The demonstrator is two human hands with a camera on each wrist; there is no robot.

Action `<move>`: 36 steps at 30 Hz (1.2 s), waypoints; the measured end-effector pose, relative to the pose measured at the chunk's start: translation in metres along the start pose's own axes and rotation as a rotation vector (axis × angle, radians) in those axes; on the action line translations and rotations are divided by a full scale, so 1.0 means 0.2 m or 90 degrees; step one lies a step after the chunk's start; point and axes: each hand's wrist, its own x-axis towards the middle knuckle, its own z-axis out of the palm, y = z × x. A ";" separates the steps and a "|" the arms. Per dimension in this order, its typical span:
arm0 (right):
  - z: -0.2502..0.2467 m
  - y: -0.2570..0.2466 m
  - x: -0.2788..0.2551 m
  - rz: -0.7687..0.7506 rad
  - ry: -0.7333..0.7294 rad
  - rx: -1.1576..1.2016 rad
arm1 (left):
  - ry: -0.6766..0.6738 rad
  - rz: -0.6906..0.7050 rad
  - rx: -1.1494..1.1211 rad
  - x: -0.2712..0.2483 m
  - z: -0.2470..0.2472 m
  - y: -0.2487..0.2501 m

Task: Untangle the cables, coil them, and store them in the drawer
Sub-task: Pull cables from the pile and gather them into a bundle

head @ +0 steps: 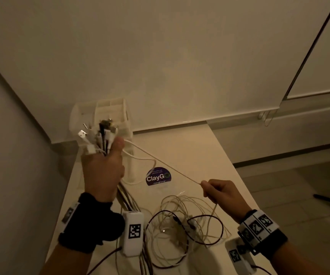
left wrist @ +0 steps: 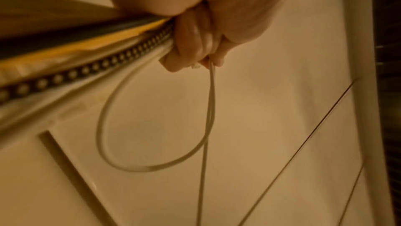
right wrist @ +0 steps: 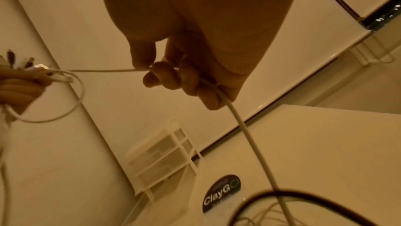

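Note:
My left hand (head: 102,171) is raised over the table's left side and grips a bundle of cable ends (head: 100,135), white and black plugs sticking up above the fist. A white cable (head: 160,163) runs taut from that fist to my right hand (head: 217,190), which pinches it between thumb and curled fingers (right wrist: 165,75). A small loop of the same cable (left wrist: 152,126) hangs below the left fist. On the table lies a tangle of white and dark cables (head: 182,225). A white plastic drawer unit (head: 108,114) stands at the table's far left corner.
The white table (head: 209,155) carries a round dark ClayGo sticker (head: 158,176) beside the drawer unit. Walls close in on the left and behind. The table's right edge drops to a tiled floor (head: 299,185).

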 end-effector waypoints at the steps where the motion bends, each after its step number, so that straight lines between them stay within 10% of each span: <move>1: 0.00 0.01 0.01 0.004 0.021 -0.006 | 0.020 0.011 0.014 0.00 -0.01 -0.01; 6: 0.01 -0.10 0.10 -0.018 0.115 0.026 | 0.067 0.175 0.104 -0.15 0.08 0.09; 13: 0.03 -0.48 0.13 -0.184 -0.028 0.107 | -0.257 0.166 0.243 -0.32 0.32 0.01; 22: -0.04 -0.40 0.10 -0.155 -0.121 0.082 | -0.076 0.194 0.166 -0.22 0.23 0.09; 36: -0.05 -0.01 -0.30 0.029 -0.082 -0.016 | -0.140 0.053 -0.078 -0.20 -0.06 0.20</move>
